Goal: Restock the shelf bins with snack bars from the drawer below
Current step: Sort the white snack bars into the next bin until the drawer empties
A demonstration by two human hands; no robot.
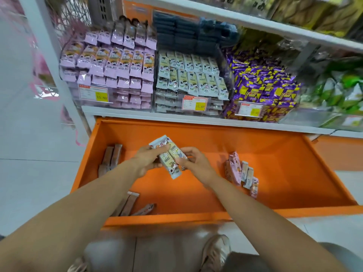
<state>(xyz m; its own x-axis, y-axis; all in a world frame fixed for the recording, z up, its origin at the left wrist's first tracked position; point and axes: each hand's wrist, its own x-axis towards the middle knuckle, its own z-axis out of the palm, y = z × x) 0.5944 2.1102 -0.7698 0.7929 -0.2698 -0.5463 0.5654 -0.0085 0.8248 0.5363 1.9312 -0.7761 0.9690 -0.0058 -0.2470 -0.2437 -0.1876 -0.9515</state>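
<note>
Here left hand (pixel 145 161) and right hand (pixel 194 163) are gripping bars (pixel 170 163) over the drawer (pixel 265 173), bins (pixel 170 104) at twelve o'clock.

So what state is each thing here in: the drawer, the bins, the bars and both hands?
Drawer: pulled open, a few loose bars left along its sides.
Held bars: bunched, lifted over the drawer floor.
Left hand: grips the held bars.
Right hand: pinches the held bars' right side.
Pink bin: heaped full.
Cream bin: heaped full.
Purple bin: heaped full.
</note>
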